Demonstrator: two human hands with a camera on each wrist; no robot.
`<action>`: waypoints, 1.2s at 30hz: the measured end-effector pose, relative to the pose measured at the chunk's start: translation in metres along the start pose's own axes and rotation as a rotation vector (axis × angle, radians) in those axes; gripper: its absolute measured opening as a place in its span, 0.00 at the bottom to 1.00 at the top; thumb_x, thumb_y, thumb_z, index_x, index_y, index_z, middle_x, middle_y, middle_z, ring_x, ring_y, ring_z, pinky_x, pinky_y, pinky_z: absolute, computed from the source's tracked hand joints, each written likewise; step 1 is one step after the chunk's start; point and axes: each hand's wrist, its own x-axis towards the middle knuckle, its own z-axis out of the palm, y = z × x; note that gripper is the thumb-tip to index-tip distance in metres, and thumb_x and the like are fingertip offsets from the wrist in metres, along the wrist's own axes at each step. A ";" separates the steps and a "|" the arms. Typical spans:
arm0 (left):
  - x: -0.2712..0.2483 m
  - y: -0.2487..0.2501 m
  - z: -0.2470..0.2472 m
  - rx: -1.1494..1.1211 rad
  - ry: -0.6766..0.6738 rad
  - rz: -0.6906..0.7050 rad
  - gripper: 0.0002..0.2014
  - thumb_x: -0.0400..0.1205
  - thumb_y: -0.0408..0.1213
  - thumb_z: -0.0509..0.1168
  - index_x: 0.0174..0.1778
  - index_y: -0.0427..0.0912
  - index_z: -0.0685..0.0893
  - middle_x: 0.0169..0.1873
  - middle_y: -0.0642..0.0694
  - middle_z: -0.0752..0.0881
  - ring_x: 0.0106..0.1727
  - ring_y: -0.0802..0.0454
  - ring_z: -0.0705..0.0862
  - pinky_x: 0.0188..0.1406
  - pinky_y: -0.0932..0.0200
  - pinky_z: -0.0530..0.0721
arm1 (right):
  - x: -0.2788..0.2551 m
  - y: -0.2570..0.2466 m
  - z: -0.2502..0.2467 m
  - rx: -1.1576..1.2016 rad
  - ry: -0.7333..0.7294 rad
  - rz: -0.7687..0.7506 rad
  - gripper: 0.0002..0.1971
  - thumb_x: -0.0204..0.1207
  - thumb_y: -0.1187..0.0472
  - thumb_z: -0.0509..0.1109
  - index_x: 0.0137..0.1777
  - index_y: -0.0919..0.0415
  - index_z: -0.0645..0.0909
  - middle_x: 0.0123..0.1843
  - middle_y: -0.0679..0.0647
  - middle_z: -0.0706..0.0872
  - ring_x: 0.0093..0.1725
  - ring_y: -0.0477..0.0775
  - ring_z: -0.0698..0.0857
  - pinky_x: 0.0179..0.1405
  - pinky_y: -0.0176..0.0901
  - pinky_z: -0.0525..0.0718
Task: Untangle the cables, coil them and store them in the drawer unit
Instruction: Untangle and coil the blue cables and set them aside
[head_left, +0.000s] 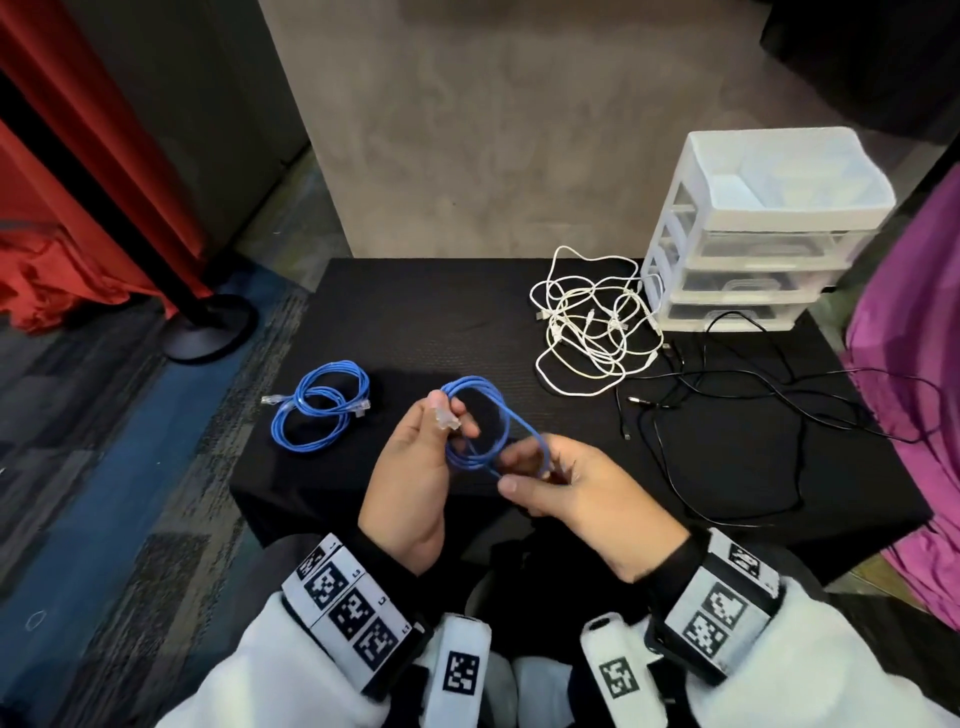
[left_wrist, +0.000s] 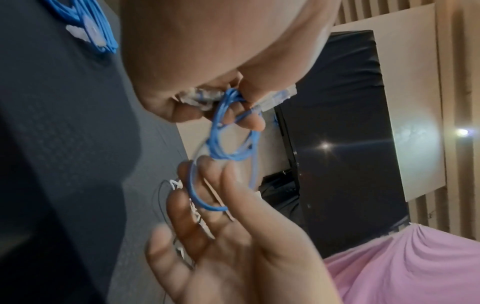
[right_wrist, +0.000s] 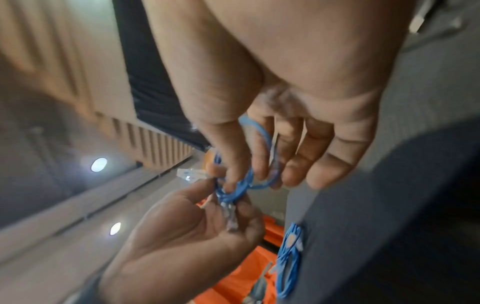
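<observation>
Over the near edge of the black-clothed table (head_left: 415, 322), both hands hold a small blue network cable coil (head_left: 483, 415). My left hand (head_left: 452, 415) pinches the loops together with a clear plug (head_left: 447, 420) between thumb and fingers. My right hand (head_left: 514, 472) grips the lower strand of the same coil. In the left wrist view the coil (left_wrist: 228, 142) hangs from the left hand (left_wrist: 215, 115) and loops over the right hand's fingers (left_wrist: 205, 185). The right wrist view shows the right hand (right_wrist: 233, 181) on the cable (right_wrist: 246, 183). A white three-drawer unit (head_left: 753, 228) stands at the back right, drawers closed.
A second blue cable (head_left: 317, 410) lies coiled on the table's left side. A tangle of white cables (head_left: 592, 322) sits before the drawer unit, and loose black cables (head_left: 727, 415) spread across the right side. Purple cloth (head_left: 904, 415) borders the right edge; a red curtain and a stand base (head_left: 208, 327) are on the left.
</observation>
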 end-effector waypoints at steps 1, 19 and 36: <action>0.002 0.000 -0.004 0.046 0.017 0.021 0.15 0.92 0.47 0.56 0.48 0.41 0.82 0.36 0.49 0.83 0.39 0.57 0.78 0.50 0.57 0.76 | -0.002 -0.001 -0.003 -0.086 -0.009 -0.072 0.13 0.78 0.68 0.80 0.60 0.58 0.86 0.52 0.47 0.92 0.51 0.43 0.88 0.58 0.39 0.84; -0.013 -0.013 -0.013 0.219 -0.340 -0.227 0.19 0.92 0.49 0.56 0.49 0.37 0.83 0.21 0.55 0.65 0.22 0.60 0.62 0.30 0.61 0.75 | 0.012 -0.065 -0.020 -0.172 0.130 -0.431 0.02 0.81 0.67 0.76 0.51 0.62 0.87 0.42 0.64 0.88 0.38 0.53 0.82 0.39 0.41 0.81; -0.016 -0.003 0.001 0.167 -0.210 -0.107 0.20 0.93 0.44 0.54 0.45 0.35 0.82 0.22 0.52 0.65 0.22 0.59 0.63 0.29 0.61 0.75 | 0.009 -0.020 -0.017 -0.216 0.097 -0.057 0.27 0.81 0.34 0.64 0.52 0.56 0.92 0.42 0.61 0.91 0.40 0.48 0.83 0.36 0.43 0.80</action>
